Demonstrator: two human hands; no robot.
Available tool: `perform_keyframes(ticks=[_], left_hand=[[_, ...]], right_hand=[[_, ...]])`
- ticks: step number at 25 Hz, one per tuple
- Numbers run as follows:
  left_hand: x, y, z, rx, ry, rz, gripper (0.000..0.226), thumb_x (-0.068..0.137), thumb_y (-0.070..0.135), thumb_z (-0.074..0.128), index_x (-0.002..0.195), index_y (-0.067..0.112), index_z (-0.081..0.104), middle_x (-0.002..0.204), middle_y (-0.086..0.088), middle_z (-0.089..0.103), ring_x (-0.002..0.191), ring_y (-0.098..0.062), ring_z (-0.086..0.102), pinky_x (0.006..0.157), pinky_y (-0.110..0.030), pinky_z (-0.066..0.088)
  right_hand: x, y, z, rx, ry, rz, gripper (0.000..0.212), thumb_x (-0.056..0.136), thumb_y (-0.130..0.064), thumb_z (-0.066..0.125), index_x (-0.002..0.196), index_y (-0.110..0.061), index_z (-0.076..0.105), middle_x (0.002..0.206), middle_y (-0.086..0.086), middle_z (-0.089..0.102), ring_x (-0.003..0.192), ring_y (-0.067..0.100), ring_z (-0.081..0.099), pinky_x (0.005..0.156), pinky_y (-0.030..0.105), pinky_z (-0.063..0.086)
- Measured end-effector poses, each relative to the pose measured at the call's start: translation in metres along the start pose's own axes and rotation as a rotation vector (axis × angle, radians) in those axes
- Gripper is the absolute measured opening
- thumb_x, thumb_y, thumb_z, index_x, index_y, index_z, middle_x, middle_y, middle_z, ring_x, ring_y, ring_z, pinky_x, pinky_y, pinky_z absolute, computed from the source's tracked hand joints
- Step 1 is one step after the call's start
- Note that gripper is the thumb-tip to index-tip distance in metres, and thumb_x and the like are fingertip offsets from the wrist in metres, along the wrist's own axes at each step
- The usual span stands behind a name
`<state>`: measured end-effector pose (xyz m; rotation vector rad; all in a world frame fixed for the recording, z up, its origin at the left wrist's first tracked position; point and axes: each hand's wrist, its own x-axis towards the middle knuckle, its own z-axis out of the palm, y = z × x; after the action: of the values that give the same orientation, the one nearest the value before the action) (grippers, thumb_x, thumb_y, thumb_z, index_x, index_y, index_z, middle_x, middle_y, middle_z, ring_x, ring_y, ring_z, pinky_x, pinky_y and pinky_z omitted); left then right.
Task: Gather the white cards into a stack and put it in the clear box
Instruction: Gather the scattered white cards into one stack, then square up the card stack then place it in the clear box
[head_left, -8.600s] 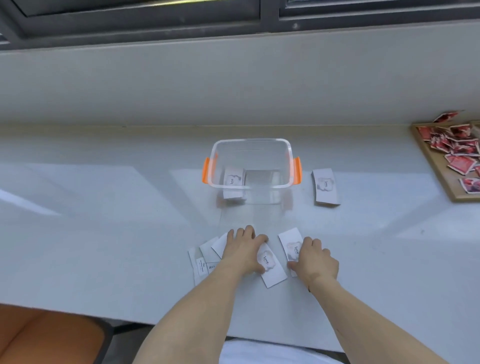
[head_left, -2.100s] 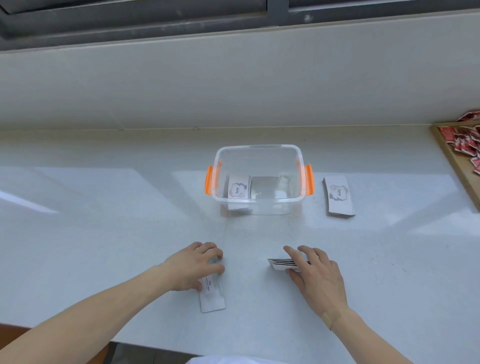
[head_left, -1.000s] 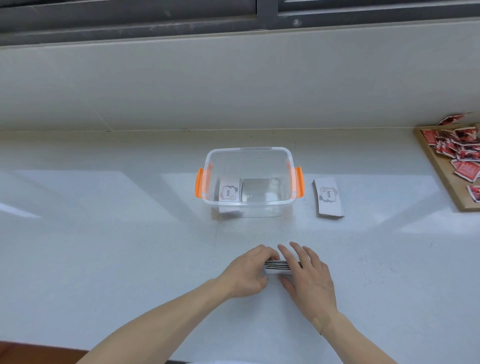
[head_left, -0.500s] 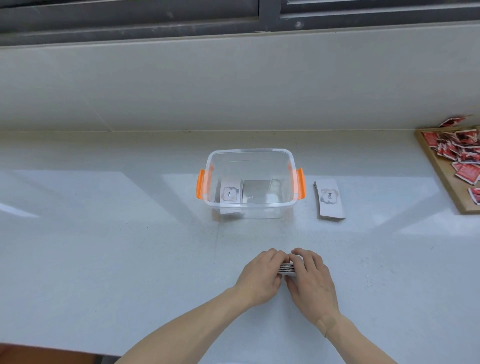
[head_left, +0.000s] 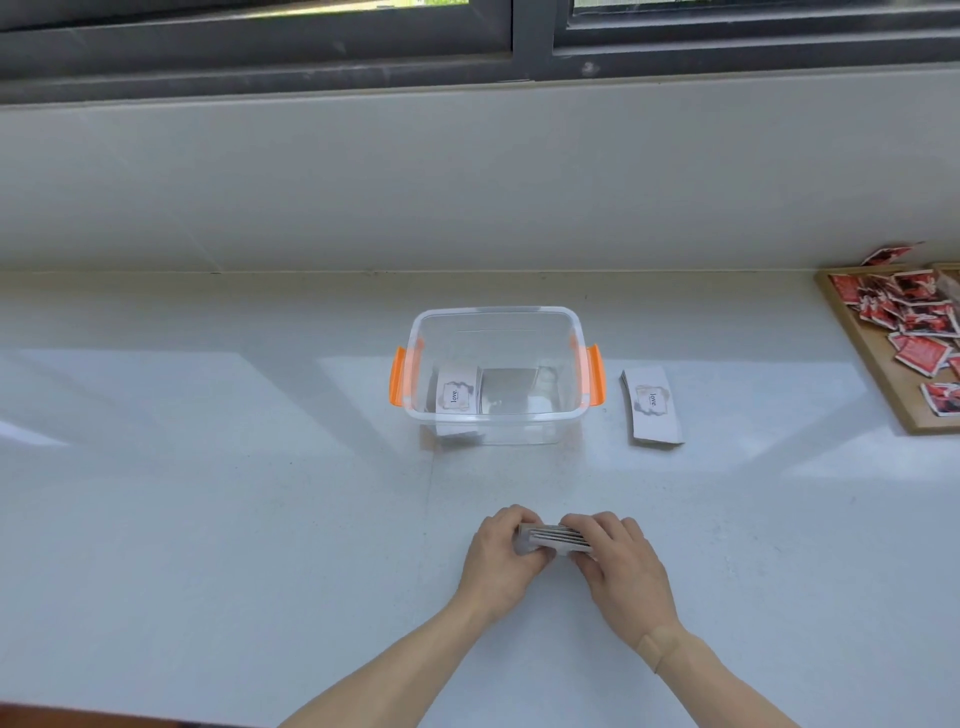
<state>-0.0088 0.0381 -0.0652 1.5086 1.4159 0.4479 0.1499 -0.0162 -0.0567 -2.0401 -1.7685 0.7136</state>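
Bare counter lies between both hands and the clear box.

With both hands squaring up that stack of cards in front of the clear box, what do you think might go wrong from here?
1. The stack of cards stands on edge between the left hand and right hand; its cards look fanned, so some may slip out on lifting.
2. The clear box already holds a card at its left side; the stack could land askew on it.
3. The other stack, right of the box, might be overlooked.

Single head-worn view, forward and steeply down over the counter.
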Motion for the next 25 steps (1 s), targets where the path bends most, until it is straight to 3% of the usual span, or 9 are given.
perform_keyframes(ticks=[3,6,8,11,15,20,23,25], left_hand=[[0.003,0.009,-0.014,-0.112,-0.019,0.057,0.023,0.080,0.015,0.072,0.093,0.031,0.062,0.095,0.012,0.069,0.090,-0.002,0.060,0.082,-0.023,0.045],[0.000,0.019,-0.022,0.178,0.032,0.388,0.039,0.086,0.011,0.063,0.120,0.029,0.054,0.111,0.010,0.060,0.101,-0.007,0.057,0.088,-0.023,0.045],[-0.001,0.024,-0.021,0.403,0.105,0.615,0.053,0.085,0.005,0.059,0.132,0.028,0.048,0.112,0.004,0.057,0.097,-0.016,0.056,0.085,-0.026,0.045],[-0.004,0.027,-0.015,0.537,0.169,0.724,0.063,0.079,0.002,0.060,0.137,0.024,0.045,0.117,-0.002,0.057,0.097,-0.021,0.057,0.085,-0.031,0.048],[-0.013,0.014,-0.004,0.620,0.107,0.691,0.071,0.079,0.009,0.064,0.145,0.017,0.037,0.140,-0.010,0.052,0.120,-0.024,0.056,0.094,-0.036,0.051],[-0.009,0.018,-0.004,0.602,0.058,0.628,0.070,0.084,0.018,0.051,0.150,0.020,0.026,0.152,-0.008,0.039,0.130,-0.023,0.048,0.098,-0.038,0.049],[-0.004,0.025,-0.001,0.283,-0.064,0.363,0.083,0.084,0.026,0.056,0.150,0.043,0.009,0.154,0.014,0.021,0.121,-0.009,0.049,0.090,-0.029,0.052],[0.000,0.031,0.005,-0.054,-0.164,0.111,0.088,0.082,0.029,0.063,0.147,0.050,0.009,0.140,0.021,0.036,0.110,-0.001,0.055,0.082,-0.017,0.050]], right_hand=[[0.005,-0.004,-0.003,0.295,-0.026,0.139,0.030,0.086,-0.030,0.065,0.106,-0.046,0.052,0.098,-0.018,0.062,0.092,0.009,0.052,0.075,0.032,0.047],[0.009,-0.012,-0.003,0.339,-0.014,0.185,0.024,0.081,-0.037,0.067,0.096,-0.046,0.051,0.083,-0.011,0.064,0.080,0.006,0.056,0.066,0.032,0.049],[0.012,-0.021,-0.004,0.395,0.024,0.176,0.026,0.083,-0.032,0.069,0.092,-0.046,0.049,0.076,-0.014,0.067,0.069,0.006,0.058,0.063,0.034,0.051],[0.009,-0.026,-0.003,0.442,0.078,0.190,0.038,0.087,-0.022,0.066,0.092,-0.054,0.046,0.077,-0.019,0.069,0.070,0.006,0.062,0.063,0.032,0.053],[-0.002,-0.021,0.004,0.432,0.009,0.206,0.027,0.092,-0.021,0.060,0.106,-0.041,0.050,0.084,-0.011,0.071,0.077,0.014,0.064,0.068,0.041,0.054],[0.001,-0.021,0.002,0.412,-0.007,0.208,0.021,0.094,-0.022,0.057,0.111,-0.031,0.050,0.085,-0.009,0.070,0.074,0.016,0.063,0.067,0.041,0.054],[0.004,-0.013,-0.007,0.432,-0.055,0.231,0.021,0.093,-0.020,0.057,0.112,-0.025,0.050,0.088,-0.005,0.071,0.074,0.019,0.065,0.070,0.042,0.054],[0.006,-0.001,-0.018,0.512,-0.115,0.251,0.026,0.093,-0.020,0.057,0.117,-0.027,0.051,0.096,-0.008,0.072,0.082,0.011,0.066,0.076,0.036,0.054]])
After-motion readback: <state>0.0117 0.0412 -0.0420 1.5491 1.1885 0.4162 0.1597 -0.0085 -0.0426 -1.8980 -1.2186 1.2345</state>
